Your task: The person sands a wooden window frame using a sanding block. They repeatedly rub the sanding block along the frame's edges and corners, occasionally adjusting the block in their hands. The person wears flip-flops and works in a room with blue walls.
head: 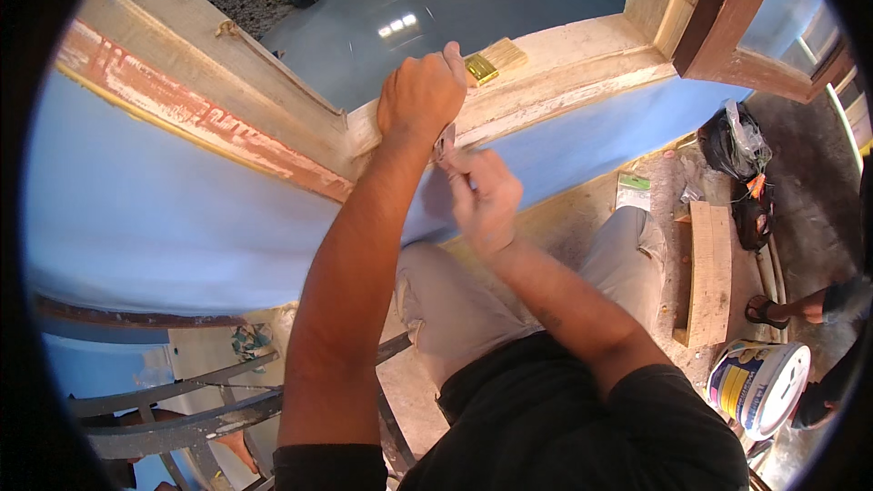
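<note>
My left hand [423, 92] is curled over the window sill [580, 48], thumb raised and knuckles up; its fingertips are hidden. Close beside it is a flat paintbrush [483, 69] with a gold-coloured ferrule and pale bristles over the sill. Its handle end is out of sight behind my left hand, so I cannot tell whether that hand grips it. Just below, my right hand [485, 198], slightly blurred, pinches a small flat object [447, 140] between thumb and fingers, near the front edge of the sill. What that object is cannot be made out.
Left of the sill, the wooden frame has patchy reddish-brown paint [204, 116]. A glazed casement [730, 34] stands at upper right. On the floor are a wooden box [709, 273], black plastic bags [736, 143] and a paint bucket [757, 385]. Another person's foot [767, 311] is nearby.
</note>
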The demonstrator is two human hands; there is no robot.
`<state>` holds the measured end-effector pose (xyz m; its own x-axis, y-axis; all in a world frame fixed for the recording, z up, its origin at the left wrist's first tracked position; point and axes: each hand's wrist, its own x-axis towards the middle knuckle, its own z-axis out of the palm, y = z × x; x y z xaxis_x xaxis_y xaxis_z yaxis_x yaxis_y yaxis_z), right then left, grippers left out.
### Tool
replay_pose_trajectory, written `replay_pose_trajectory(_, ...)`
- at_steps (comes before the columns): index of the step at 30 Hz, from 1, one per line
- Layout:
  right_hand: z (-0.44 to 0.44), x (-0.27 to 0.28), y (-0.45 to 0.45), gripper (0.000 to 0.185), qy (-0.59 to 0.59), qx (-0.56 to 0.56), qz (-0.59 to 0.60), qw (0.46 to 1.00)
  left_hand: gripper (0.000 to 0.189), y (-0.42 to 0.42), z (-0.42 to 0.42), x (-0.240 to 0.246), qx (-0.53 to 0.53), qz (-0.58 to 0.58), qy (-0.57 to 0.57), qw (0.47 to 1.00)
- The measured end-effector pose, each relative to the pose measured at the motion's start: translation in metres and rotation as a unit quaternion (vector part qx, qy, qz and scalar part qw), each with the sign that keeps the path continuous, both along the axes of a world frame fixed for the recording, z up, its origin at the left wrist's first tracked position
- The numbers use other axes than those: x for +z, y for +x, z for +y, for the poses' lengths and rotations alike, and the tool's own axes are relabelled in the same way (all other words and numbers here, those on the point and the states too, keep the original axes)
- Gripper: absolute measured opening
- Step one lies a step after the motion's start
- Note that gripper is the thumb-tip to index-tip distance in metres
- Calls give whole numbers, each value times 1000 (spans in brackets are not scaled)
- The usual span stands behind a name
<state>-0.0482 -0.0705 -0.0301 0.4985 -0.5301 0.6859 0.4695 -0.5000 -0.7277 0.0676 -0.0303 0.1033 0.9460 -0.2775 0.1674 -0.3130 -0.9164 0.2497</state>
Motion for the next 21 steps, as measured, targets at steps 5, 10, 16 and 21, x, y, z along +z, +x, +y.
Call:
replay_pose_trajectory(5, -68, 14, 13, 8, 123, -163, 63, 977, 71, 3, 1, -3, 14, 0, 2, 1000)
replay_pose_trajectory(10, -29, -12, 18, 8, 35, -188, 0, 982, 70, 2, -4, -3, 6, 10, -16, 1000)
replay_pose_trajectory(16, -80, -8, 25, 8, 168, -144, -34, 975, 66, -2, -1, -3, 19, -12, 5, 1000)
replay_pose_trajectory(21, -6, -2, 19, 27, 336, -142, 116, 924, 67, -1, -5, -2, 11, -9, 15, 1000)
